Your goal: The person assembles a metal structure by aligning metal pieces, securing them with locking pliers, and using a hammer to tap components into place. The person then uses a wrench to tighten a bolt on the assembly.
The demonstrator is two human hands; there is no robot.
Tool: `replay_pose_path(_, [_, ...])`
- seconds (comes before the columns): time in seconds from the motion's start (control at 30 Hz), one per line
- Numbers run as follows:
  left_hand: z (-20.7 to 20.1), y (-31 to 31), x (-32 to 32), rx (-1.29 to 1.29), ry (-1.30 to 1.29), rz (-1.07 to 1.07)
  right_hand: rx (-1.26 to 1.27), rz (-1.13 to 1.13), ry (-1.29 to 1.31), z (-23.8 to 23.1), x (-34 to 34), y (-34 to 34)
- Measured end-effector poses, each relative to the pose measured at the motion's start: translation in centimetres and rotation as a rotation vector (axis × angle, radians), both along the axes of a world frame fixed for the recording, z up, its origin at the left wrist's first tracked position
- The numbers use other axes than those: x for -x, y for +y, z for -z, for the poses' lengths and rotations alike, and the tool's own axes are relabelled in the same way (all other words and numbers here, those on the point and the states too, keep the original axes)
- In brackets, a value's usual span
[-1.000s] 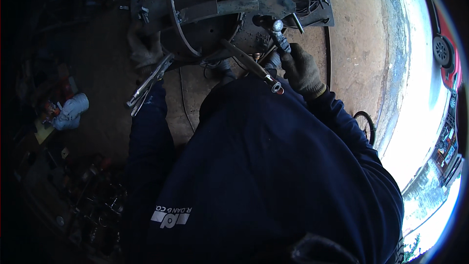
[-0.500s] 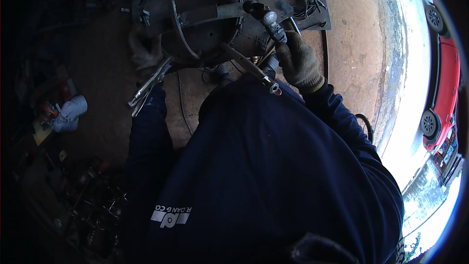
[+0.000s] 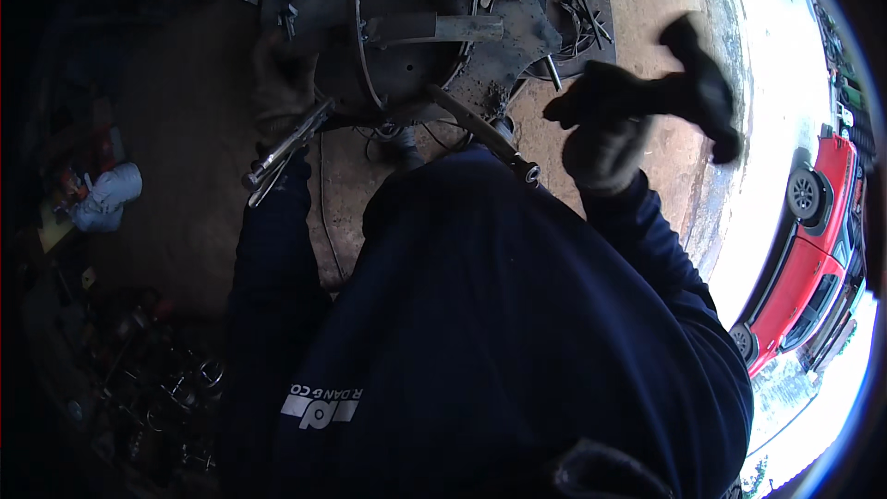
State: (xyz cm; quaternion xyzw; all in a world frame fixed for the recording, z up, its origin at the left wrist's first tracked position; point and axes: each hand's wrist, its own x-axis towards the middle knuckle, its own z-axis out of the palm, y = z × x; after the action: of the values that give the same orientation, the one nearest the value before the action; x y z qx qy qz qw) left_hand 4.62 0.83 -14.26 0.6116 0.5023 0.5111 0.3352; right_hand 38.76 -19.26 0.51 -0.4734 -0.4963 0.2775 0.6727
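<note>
My right hand (image 3: 605,152), in a knitted work glove, grips a hammer (image 3: 702,92) raised to the right of the metalwork; motion blurs its head. My gloved left hand (image 3: 282,83) is at the left edge of a dark steel assembly (image 3: 407,69), its fingers curled in deep shadow; what they hold is hidden. Close by its wrist, locking pliers (image 3: 291,148) are clamped at the assembly's near left edge. Another clamp-like tool (image 3: 485,134) juts from the near edge toward my body. A curved rod (image 3: 356,28) and a flat strip (image 3: 471,29) lie across the plate.
A plate with loose rods and wire (image 3: 582,14) is at the assembly's right. A cable (image 3: 323,212) runs over the floor. White cloth-like material (image 3: 111,194) and piled metal parts (image 3: 176,388) are at left. Outside on the right stands a red vehicle (image 3: 813,259).
My right hand has swung the hammer from above the flat strip up and out to the right. My left hand stays at the assembly's left edge. The whole view has shifted slightly.
</note>
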Motion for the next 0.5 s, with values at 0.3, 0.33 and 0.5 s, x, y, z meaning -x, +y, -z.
replay_pose_path(0.3, [-2.2,-1.9,-0.6,0.011,0.271,-0.061,0.619,-0.015,-0.322,2.9,-0.7,-0.7])
replay_pose_path(0.33, [-2.2,-1.6,-0.5,-0.009,0.308,-0.064,0.622,-0.012,-0.288,3.1,-0.7,-0.6])
replay_pose_path(0.5, [-0.1,-1.4,0.7,0.05,0.437,-0.133,0.531,-0.035,-0.297,2.2,-0.7,-0.7])
